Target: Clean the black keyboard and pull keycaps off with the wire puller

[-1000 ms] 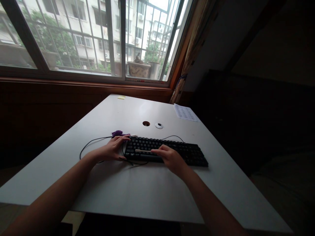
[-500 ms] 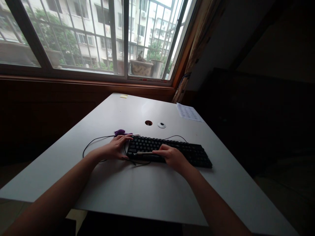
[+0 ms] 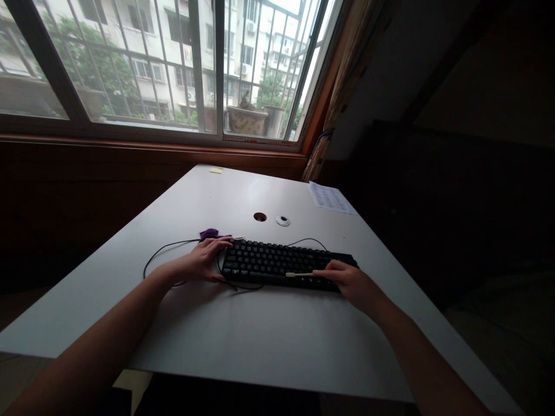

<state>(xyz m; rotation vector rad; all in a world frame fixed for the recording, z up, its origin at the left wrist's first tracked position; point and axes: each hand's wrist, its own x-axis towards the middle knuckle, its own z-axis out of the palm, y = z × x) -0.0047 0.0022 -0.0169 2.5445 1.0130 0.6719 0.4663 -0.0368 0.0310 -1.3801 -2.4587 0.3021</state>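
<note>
The keyboard (image 3: 260,260) lies just below frame centre. The left hand (image 3: 206,260) grips its left end, likely to stop it sliding; the right hand (image 3: 349,281), right of centre, pinches 1 end of a swab (image 3: 300,274), presumably to leave the other free to reach the keyboard.

No text is reading legibly. Black keyboard (image 3: 260,258), lower centre of frame: key legends are showing as pale specks, too small to decipher. Paper sheet (image 3: 332,198), right of centre: printed rows are blurring together. Strip (image 3: 252,141) on window frame (image 3: 219,69), upper centre: reddish marks are showing, illegible.
</note>
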